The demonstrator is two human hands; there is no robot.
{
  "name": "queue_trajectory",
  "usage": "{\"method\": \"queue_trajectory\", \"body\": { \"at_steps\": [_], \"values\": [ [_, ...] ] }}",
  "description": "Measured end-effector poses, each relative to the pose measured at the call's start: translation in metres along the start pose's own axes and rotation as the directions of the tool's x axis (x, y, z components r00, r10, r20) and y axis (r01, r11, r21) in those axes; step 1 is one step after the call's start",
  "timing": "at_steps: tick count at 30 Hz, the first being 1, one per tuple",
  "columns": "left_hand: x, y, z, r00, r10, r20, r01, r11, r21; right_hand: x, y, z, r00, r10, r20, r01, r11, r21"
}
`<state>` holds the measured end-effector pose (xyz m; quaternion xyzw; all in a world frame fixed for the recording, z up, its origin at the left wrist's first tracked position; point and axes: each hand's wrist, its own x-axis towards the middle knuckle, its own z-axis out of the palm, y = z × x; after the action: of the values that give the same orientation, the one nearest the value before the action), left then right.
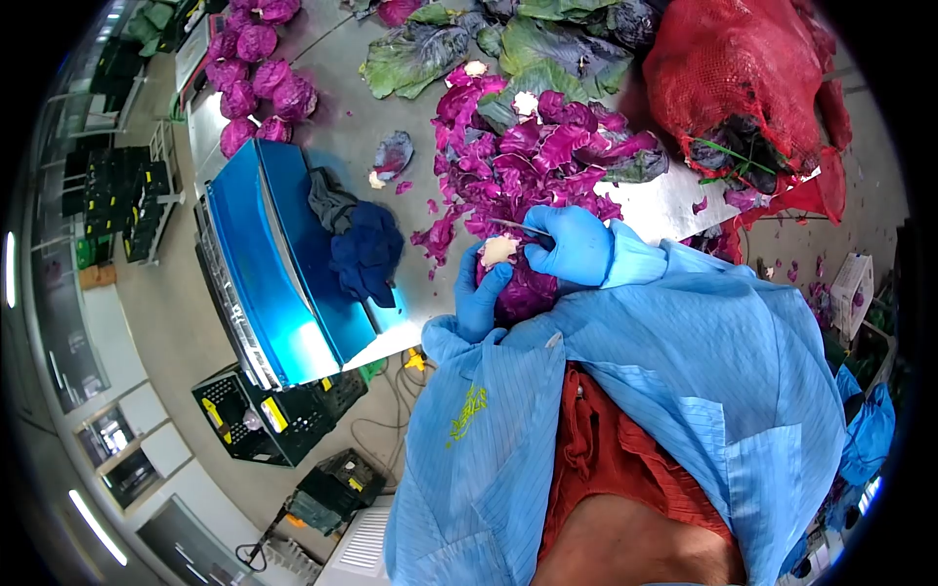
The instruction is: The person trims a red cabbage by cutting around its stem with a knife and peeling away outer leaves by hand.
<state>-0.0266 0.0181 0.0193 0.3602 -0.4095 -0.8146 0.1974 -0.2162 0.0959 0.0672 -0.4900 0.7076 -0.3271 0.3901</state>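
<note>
Close to my body, a red cabbage point(525, 296) is held with its pale cut stem end point(498, 252) facing up. My left hand point(477, 296), in a blue glove, is wrapped around the cabbage's left side. In my right hand point(575, 246), also gloved, is a knife point(516, 227); its thin blade points left just above the stem end, and the handle is hidden by my fingers. Beyond both hands lies a heap of torn purple cabbage leaves point(528, 151) on the metal table point(342, 88).
Several trimmed cabbages point(256, 73) are grouped at the far left. A red net sack point(738, 78) stands at the right, near large green outer leaves point(415, 59). Left of me are a blue machine point(278, 264) and dark cloths point(366, 249). Black crates point(259, 415) rest on the floor.
</note>
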Motion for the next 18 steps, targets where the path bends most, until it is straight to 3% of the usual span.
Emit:
{"method": "queue_trajectory", "body": {
  "at_steps": [8,11,14,15,18],
  "values": [
    [0.002,-0.006,-0.004,0.997,-0.044,-0.061,0.042,0.999,-0.032,0.002,0.028,0.011,0.993,-0.112,-0.047,0.112,0.994,0.002],
    [0.004,-0.01,-0.01,0.997,-0.061,-0.04,0.058,0.996,-0.061,-0.005,0.003,-0.006,0.981,0.185,0.058,-0.193,0.898,0.396],
    [0.004,-0.01,-0.01,0.998,-0.058,-0.021,0.056,0.996,-0.065,-0.005,0.004,-0.01,0.917,0.346,0.196,-0.396,0.742,0.541],
    [0.003,-0.008,-0.008,0.997,-0.075,-0.019,0.072,0.992,-0.105,-0.008,-0.004,-0.009,0.942,0.32,0.097,-0.317,0.76,0.567],
    [0.002,-0.003,-0.004,0.994,-0.111,-0.002,0.109,0.977,-0.184,-0.006,0.014,0.004,0.999,0.029,-0.016,-0.022,0.944,0.328]
  ]
}}
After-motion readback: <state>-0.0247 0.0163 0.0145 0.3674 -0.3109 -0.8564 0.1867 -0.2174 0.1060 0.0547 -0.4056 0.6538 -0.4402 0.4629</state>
